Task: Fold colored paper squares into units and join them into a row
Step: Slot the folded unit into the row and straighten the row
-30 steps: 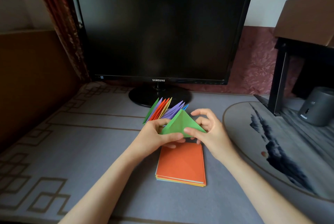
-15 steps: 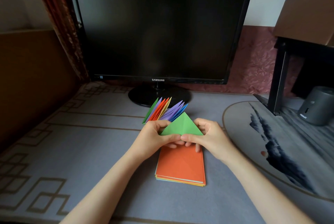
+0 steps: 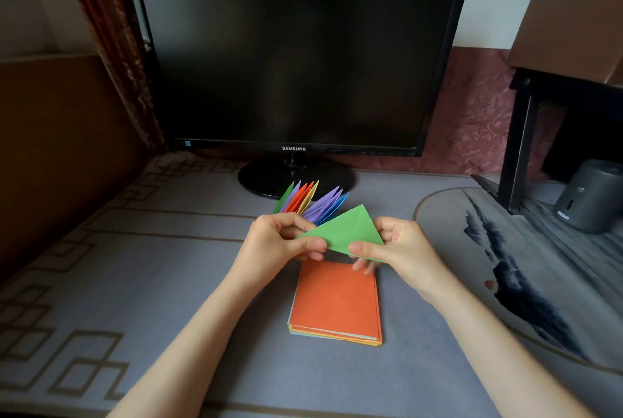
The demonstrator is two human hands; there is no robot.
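Carrying everything, the tabletop [image 3: 168, 283] has the stack [image 3: 337, 303] handy at centre, the row [image 3: 313, 202] just beyond. Left hand [image 3: 276, 245] and right hand [image 3: 404, 249] hold the green unit [image 3: 347, 229] above the stack, each grip pinching an edge, probably for joining.

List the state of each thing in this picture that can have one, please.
Green unit: folded into a triangle, tilted, held off the table.
Left hand: pinches the unit's left corner.
Right hand: pinches the unit's lower right edge.
Row of units: folded, standing fanned on the table.
Stack of squares: flat, unfolded, orange on top.
Monitor: screen dark.
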